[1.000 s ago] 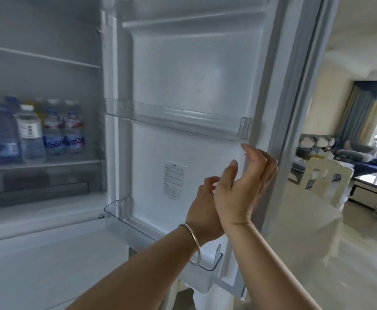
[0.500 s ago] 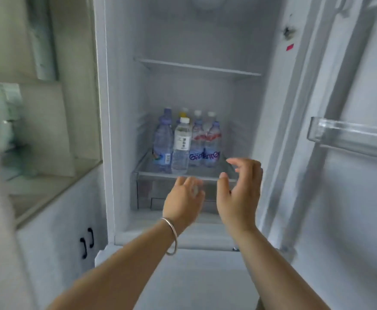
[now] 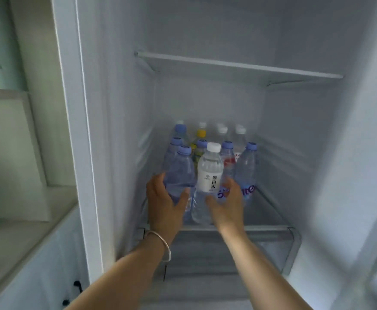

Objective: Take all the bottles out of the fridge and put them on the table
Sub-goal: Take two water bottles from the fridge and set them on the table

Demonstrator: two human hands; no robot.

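Several water bottles stand packed together on the fridge's glass shelf (image 3: 270, 211). Most have blue caps, a few at the back have white caps, and one has a yellow cap (image 3: 201, 133). My left hand (image 3: 164, 203) wraps the front-left blue-capped bottle (image 3: 180, 171), fingers on its left side and thumb on its right. My right hand (image 3: 227, 205) is at the white-capped bottle (image 3: 210, 168) with the white label; its thumb crosses the bottle's lower front and its fingers curl round the right side. Another blue-capped bottle (image 3: 247, 166) stands just right of that hand.
An upper shelf (image 3: 239, 68) sits bare above the bottles. A clear drawer (image 3: 239, 251) lies under the bottle shelf. The fridge's left wall (image 3: 115, 130) is close to my left hand. A pale cabinet with a counter (image 3: 26, 222) stands to the left, and the open door (image 3: 375, 186) to the right.
My view turned from the door to the fridge interior and moved closer. Both hands reached forward from in front of the shelf and closed around the two front bottles.
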